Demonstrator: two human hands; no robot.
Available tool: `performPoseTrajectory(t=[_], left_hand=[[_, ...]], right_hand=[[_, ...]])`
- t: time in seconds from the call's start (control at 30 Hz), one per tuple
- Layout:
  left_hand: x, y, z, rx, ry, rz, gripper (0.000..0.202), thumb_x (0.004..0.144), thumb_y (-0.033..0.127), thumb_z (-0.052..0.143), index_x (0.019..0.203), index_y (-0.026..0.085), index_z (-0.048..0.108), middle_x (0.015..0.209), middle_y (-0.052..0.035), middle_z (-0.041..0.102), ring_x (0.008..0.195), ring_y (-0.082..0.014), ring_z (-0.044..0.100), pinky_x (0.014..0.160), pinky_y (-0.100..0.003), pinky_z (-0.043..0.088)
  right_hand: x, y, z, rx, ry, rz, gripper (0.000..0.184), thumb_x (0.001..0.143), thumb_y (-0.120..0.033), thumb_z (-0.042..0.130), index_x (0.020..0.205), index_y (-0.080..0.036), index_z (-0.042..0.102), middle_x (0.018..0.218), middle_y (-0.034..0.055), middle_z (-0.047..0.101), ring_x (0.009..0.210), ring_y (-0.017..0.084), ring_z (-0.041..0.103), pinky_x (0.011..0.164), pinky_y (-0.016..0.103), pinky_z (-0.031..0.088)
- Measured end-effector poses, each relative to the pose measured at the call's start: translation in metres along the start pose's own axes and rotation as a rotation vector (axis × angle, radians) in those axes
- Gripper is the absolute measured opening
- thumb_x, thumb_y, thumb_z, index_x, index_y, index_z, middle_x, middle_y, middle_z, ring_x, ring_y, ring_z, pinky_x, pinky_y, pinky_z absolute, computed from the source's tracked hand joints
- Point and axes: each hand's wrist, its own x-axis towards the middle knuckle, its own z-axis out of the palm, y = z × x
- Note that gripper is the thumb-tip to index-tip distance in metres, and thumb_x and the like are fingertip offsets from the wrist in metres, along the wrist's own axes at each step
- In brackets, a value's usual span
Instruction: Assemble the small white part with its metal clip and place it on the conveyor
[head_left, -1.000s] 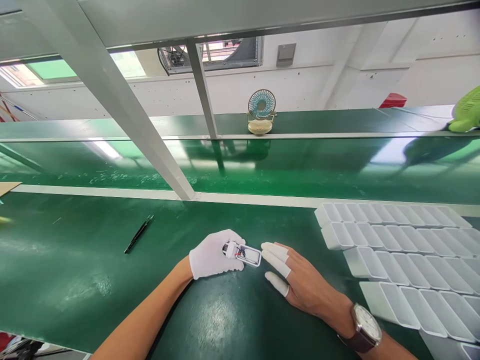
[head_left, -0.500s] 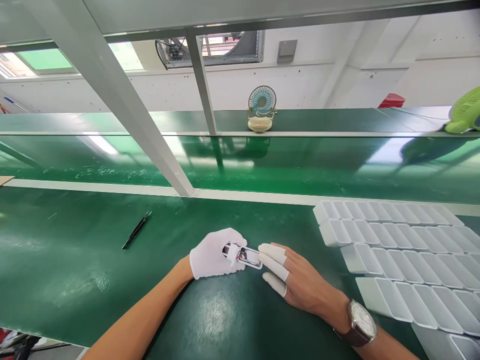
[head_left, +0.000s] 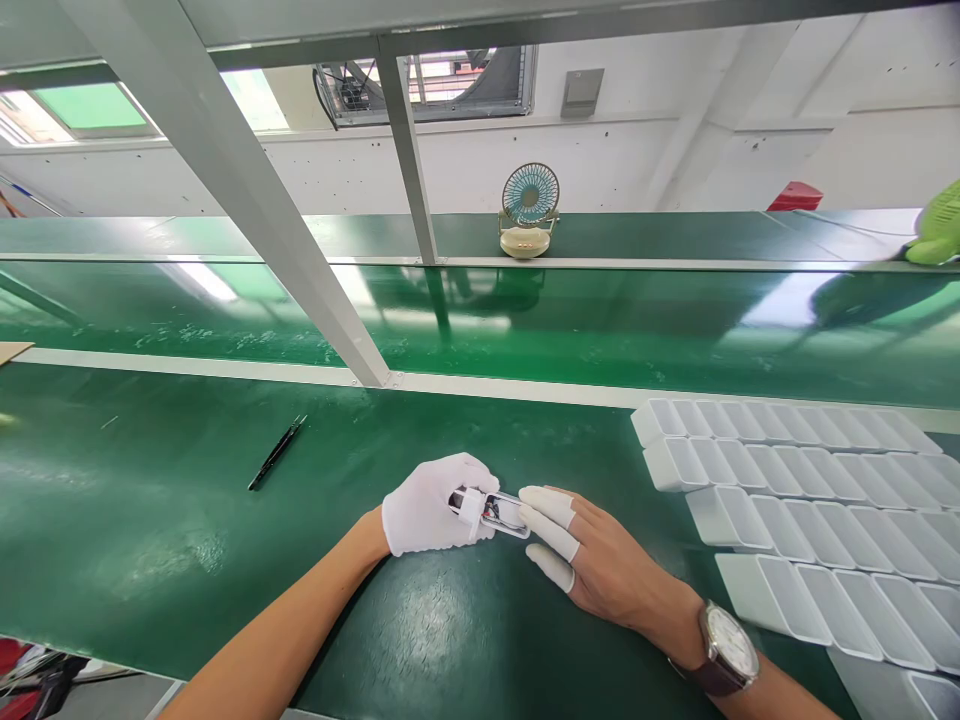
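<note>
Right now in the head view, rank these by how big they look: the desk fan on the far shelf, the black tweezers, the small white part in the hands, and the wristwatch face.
1. Desk fan, largest, though farthest away.
2. Black tweezers and small white part: similar length, too close to rank; the left hand hides part of it.
3. Wristwatch face, smallest, though nearest.

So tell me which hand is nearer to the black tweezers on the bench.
Left. The gloved left hand lies to the right of the black tweezers, holding the small white casing. The right hand is farther right, past the casing.
</note>
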Motion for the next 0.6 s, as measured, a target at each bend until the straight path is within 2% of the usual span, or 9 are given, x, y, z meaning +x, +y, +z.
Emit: performPoseTrajectory(t=[0.33, 0.47, 0.6], left_hand=[[-0.0007, -0.0046, 0.0041, 0.001, 0.033, 0.026, 0.041, 0.067, 0.021, 0.083, 0.106, 0.024, 0.070, 0.108, -0.0028, 0.069, 0.083, -0.0156, 0.069, 0.071, -0.026, 0.057], [0.0003, -0.0022, 0.0036, 0.045, 0.031, -0.006, 0.038, 0.069, 0.023, 0.081, 0.105, 0.022, 0.068, 0.103, -0.0032, 0.071, 0.083, -0.0178, 0.070, 0.076, -0.031, 0.057], [0.0003, -0.0018, 0.0026, 0.039, -0.001, -0.018, 0.037, 0.073, 0.028, 0.081, 0.107, 0.022, 0.067, 0.103, -0.0044, 0.072, 0.087, -0.0198, 0.071, 0.080, -0.033, 0.058]], right_hand=[[0.0001, -0.0014, 0.0027, 0.018, 0.040, 0.014, 0.045, 0.099, -0.022, 0.057, 0.142, -0.011, 0.049, 0.133, 0.0167, 0.065, 0.124, 0.029, 0.063, 0.109, 0.048, 0.056], [-0.0011, -0.0012, 0.0030, 0.044, 0.050, 0.053, 0.051, 0.100, -0.022, 0.056, 0.148, -0.010, 0.043, 0.133, 0.0171, 0.065, 0.123, 0.029, 0.063, 0.105, 0.047, 0.058], [0.0003, -0.0007, 0.0022, 0.051, 0.060, 0.038, 0.050, 0.100, -0.023, 0.056, 0.146, -0.009, 0.043, 0.133, 0.0175, 0.066, 0.121, 0.029, 0.064, 0.105, 0.049, 0.058]])
